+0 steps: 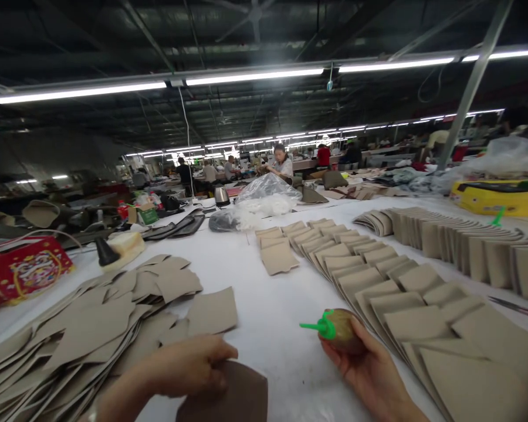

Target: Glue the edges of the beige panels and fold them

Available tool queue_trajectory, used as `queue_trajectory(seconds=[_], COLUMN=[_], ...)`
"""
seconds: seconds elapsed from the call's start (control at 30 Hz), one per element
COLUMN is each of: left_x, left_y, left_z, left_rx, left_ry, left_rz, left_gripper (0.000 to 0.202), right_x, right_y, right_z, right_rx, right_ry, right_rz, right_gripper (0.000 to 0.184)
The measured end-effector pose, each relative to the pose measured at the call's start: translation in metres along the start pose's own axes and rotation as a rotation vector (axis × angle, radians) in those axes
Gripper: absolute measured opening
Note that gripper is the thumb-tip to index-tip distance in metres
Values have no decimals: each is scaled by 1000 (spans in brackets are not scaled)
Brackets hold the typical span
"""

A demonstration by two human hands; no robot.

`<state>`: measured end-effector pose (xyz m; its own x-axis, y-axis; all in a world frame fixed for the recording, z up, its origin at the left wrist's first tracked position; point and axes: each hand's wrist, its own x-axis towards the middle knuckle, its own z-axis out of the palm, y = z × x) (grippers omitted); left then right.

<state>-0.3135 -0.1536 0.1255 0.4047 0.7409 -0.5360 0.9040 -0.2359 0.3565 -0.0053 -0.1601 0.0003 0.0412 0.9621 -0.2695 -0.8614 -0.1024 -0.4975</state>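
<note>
My right hand [369, 366] is wrapped round a glue bottle [345, 329] whose green nozzle points left over the white table. At the lower middle, my left hand [193, 366] is closed on the edge of a darker brown fabric piece [235, 395], fingers on top and thumb hidden. Just beyond that hand lies a single beige piece [213, 312]. A loose heap of beige pieces [97, 322] spreads on the left. To the right, overlapping rows of folded beige pieces [378, 293] run away from me.
A curved row of standing pieces [457, 237] is at the right, near scissors [517, 308] and a yellow box [493, 198]. At left stand a red box [30, 266] and a black cone [106, 252]. Plastic bags [266, 199] and a kettle [221, 196] are farther back; people work beyond.
</note>
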Motion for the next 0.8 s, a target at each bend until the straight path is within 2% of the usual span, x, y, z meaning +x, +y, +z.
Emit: queue_trajectory(seconds=[0.07, 0.17, 0.2, 0.23, 0.33, 0.43, 0.63, 0.8], left_x=[17, 37, 40, 41, 35, 27, 24, 27], left_y=[5, 16, 20, 25, 39, 48, 56, 58], left_z=[10, 39, 50, 62, 92, 105, 96, 90], left_rx=[88, 327, 353, 331, 147, 105, 94, 117], left_ry=[84, 442, 514, 531, 402, 331, 280, 275], left_rz=[-42, -98, -113, -131, -228, -302, -317, -284], left_gripper=[20, 33, 34, 33, 34, 32, 35, 40], right_x=[-1, -3, -4, -4, -5, -7, -14, -25], right_y=[-1, -2, -2, -2, 0, 3, 10, 4], right_z=[1, 1, 1, 1, 1, 3, 5, 14], right_rx=[-6, -29, -44, -63, -129, -206, -376, -535], right_ry=[11, 36, 37, 36, 10, -26, -91, -135], right_rz=[-9, -24, -25, -25, -29, -41, -73, -135], right_gripper=[41, 40, 39, 38, 36, 35, 43, 53])
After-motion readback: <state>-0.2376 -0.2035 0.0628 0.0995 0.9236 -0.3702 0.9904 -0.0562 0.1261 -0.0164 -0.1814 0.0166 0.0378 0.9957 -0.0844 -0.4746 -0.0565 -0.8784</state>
